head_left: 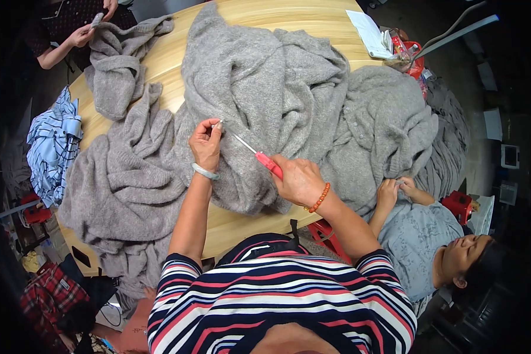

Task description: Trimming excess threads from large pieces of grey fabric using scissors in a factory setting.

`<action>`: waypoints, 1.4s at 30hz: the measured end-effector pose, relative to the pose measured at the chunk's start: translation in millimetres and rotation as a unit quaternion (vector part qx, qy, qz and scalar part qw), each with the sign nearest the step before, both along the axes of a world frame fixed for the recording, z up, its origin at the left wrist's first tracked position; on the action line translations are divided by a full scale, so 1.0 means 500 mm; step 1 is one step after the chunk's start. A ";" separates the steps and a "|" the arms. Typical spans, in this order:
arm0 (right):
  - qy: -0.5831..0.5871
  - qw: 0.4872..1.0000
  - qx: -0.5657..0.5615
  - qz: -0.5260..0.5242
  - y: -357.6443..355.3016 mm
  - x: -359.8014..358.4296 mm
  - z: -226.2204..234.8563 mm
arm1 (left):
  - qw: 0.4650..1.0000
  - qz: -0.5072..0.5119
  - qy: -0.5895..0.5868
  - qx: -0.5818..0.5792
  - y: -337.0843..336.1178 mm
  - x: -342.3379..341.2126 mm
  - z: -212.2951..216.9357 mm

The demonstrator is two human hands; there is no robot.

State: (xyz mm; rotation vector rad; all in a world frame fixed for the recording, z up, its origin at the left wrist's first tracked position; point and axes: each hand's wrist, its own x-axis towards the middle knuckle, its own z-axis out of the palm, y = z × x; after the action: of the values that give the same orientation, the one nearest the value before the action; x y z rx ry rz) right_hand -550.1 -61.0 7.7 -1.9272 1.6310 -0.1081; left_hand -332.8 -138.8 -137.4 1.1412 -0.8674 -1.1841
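Observation:
A large heap of fuzzy grey knit fabric (pixel 259 71) lies in front of me on the table. My right hand (pixel 301 182) is wrapped round the pink handle of a slim tool (pixel 265 162) with a thin metal shaft. Its shaft points up and left toward my left hand (pixel 206 144). The fingers of that hand are pinched together just above the grey knit. Something small and pale shows at their tips, too small to name. Whether the shaft's end touches it I cannot tell.
More grey knit pieces (pixel 124 183) spread left and others (pixel 383 118) right on the wooden table (pixel 159 56). Co-workers handle grey knits at the far left and near right. Blue striped cloth (pixel 53 147) hangs at the left edge; a red basket (pixel 416 59) stands far right.

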 end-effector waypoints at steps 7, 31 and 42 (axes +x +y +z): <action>-0.089 0.993 -0.006 -0.077 -0.025 -0.021 -0.035 | 1.000 -0.021 0.002 0.003 0.008 -0.006 0.026; -0.447 0.877 -0.022 -0.174 -0.077 0.001 -0.107 | 0.989 -0.131 -0.063 -0.017 0.051 -0.117 0.120; -0.448 0.878 -0.030 -0.164 -0.069 0.012 -0.099 | 0.991 -0.096 -0.057 -0.076 0.061 -0.126 0.131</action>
State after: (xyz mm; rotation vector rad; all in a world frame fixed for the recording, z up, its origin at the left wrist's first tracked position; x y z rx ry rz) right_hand -543.8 -95.6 -41.9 -1.2712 1.2566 -1.0321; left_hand -395.8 -108.5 -71.8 1.0266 -1.1566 -1.1946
